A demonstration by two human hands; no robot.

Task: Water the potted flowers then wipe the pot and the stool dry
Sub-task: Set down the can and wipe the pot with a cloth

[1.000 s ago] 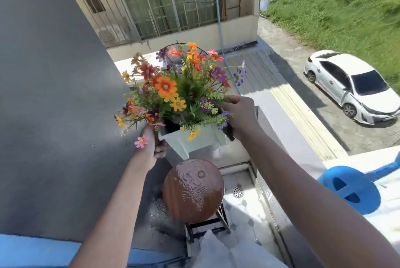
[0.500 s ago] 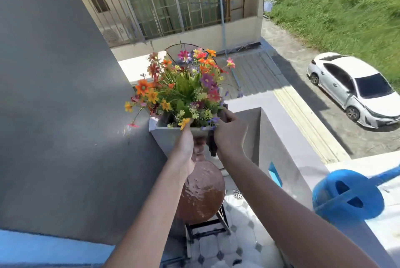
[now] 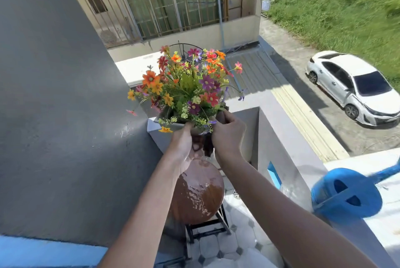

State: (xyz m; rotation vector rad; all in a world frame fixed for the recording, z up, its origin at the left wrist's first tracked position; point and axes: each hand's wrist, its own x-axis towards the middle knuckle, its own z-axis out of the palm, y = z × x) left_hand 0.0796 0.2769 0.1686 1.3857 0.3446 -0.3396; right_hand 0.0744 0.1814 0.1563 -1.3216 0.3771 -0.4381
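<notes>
Above wet stool [image 3: 195, 196], both hands apparently grip pot [image 3: 161, 136].

Both bare arms reach forward and away from the body, converging toward the middle of the view. The left hand [image 3: 184, 146] has its fingers curled in a grip, wrist bent slightly inward. The right hand [image 3: 228, 135], just beside it and nearly touching, is likewise curled closed in a grip, knuckles upward, its forearm running back toward the near right.
</notes>
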